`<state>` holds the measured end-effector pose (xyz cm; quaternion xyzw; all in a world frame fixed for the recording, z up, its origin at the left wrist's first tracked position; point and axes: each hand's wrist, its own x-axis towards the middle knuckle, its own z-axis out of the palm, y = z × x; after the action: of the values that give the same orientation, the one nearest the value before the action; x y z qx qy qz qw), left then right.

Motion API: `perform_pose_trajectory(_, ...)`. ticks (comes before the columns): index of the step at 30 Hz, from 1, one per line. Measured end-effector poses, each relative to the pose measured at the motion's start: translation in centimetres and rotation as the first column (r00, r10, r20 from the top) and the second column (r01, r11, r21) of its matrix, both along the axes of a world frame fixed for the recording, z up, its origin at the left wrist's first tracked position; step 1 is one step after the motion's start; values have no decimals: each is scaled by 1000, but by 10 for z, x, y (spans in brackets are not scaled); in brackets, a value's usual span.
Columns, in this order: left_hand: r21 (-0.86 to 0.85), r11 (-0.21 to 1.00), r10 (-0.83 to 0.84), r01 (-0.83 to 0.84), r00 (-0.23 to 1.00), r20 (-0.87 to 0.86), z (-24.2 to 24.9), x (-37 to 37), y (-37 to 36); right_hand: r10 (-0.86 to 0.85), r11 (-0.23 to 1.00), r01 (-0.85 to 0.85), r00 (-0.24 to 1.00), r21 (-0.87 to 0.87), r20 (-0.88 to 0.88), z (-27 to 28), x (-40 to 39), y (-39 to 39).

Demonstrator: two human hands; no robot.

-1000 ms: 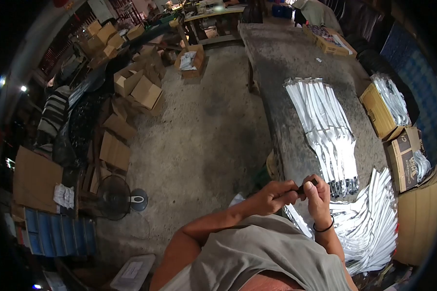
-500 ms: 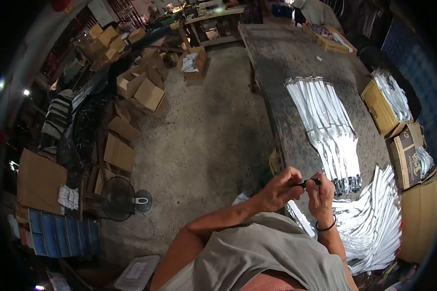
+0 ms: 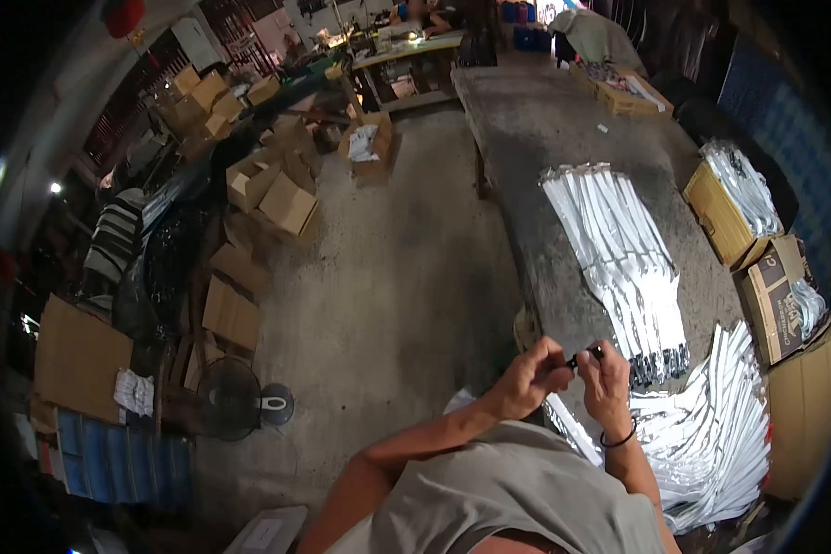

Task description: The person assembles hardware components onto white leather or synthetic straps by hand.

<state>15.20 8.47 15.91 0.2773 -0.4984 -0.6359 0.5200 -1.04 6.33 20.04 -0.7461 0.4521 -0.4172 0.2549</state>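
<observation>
Both my hands meet above the near left edge of the dark table point(image 3: 517, 138). Closed around one end of a small black item point(image 3: 584, 357) is my left hand point(image 3: 532, 377). My right hand point(image 3: 608, 380), with a black band at the wrist, pinches the other end. A white strip point(image 3: 571, 427) in clear wrapping runs below my hands. Beyond them lies a fanned row of wrapped white strips point(image 3: 609, 222) with dark lower ends. To the right of my right wrist is a larger heap of white strips point(image 3: 711, 434).
Cardboard boxes with wrapped strips point(image 3: 725, 212) line the table's right side. An open carton point(image 3: 367, 148) stands on the floor. Left are more cartons point(image 3: 286, 203), a fan point(image 3: 231, 399) and a blue slatted object point(image 3: 125, 457). A person sits at a far workbench point(image 3: 406, 54).
The view has tilted slightly upward, so the surroundings sit lower in the frame. My hands keep hold of the black item and have shifted slightly.
</observation>
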Motion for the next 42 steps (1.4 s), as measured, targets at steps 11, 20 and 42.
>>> perform_pose_trajectory(11,-27,1000,10,-7,996,89,-5,-7,-12,30,1000,-28,989,-10,144,-13,-5,-8)
perform_pose_trajectory(20,-52,998,-23,32,985,171,1,5,-23,-13,825,-381,726,417,688,-15,3,-22)
perform_pose_trajectory(42,-309,937,-6,161,895,446,-10,-55,-53,-416,880,451,883,-147,219,-20,-47,4)
